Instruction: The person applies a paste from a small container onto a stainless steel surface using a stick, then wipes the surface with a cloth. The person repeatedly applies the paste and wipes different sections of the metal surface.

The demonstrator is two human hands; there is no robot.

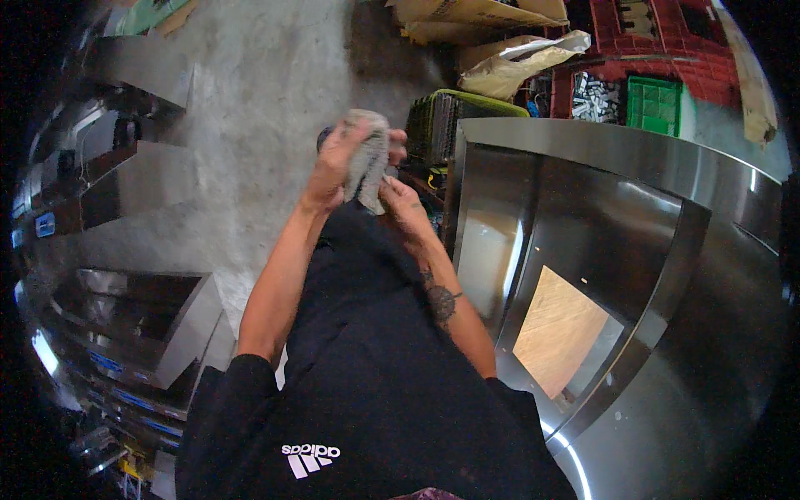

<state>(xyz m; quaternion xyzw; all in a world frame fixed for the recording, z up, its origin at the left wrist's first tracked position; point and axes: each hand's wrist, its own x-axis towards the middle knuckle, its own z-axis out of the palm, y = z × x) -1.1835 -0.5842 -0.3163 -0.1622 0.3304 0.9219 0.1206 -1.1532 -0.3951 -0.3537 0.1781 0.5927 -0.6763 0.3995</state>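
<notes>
A grey, soft-looking cloth (367, 158) is up in front of my body. It could be a rag or a knitted glove; blur hides which. My left hand (333, 165) grips it from the left, the thumb side lying along its top. Some fingertips show past its right edge. With fingers bent, my right hand (404, 202) pinches the cloth's lower right edge. Both hands are slightly smeared by motion.
To the right stands a big stainless steel frame (575, 133) with a wooden board (558, 333) inside. Beyond it are green crates (653, 104), red crates (667, 75), a paper sack (517, 67) and cardboard (483, 18). Metal cabinets (158, 333) line the left, past the concrete floor (250, 100).
</notes>
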